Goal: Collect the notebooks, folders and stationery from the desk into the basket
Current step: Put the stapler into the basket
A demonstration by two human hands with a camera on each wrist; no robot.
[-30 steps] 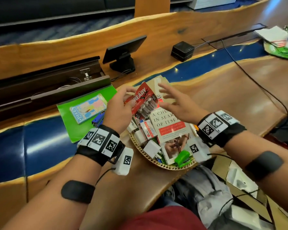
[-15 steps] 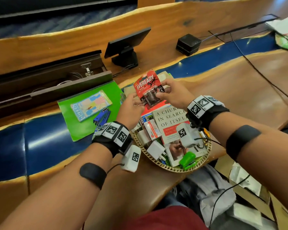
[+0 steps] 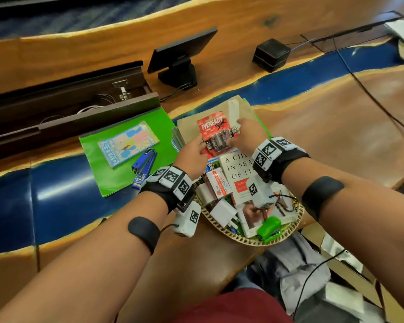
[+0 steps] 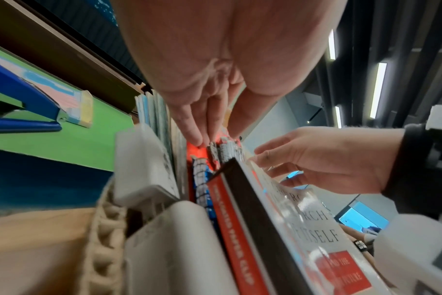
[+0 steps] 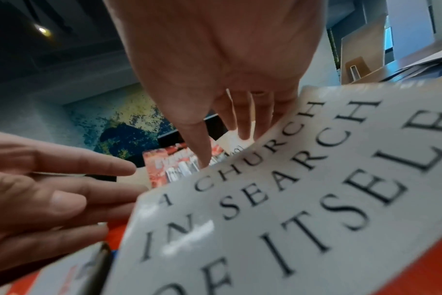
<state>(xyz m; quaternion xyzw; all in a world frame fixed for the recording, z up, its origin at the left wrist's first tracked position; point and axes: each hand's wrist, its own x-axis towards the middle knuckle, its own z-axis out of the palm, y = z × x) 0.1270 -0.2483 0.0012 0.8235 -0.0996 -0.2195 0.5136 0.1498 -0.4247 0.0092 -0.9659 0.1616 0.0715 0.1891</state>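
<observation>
While both hands touch it, the battery pack (image 3: 216,136) lies atop the basket (image 3: 243,240).

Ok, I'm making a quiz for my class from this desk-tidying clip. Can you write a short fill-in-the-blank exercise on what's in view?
1. The red battery pack bears the brand name ____.
2. The stapler lying on the green folder is ____ in colour.
3. The white book lies in the woven ____.
4. The stapler inside the basket is ____.

Missing words: EVEREADY; blue; basket; green
</observation>
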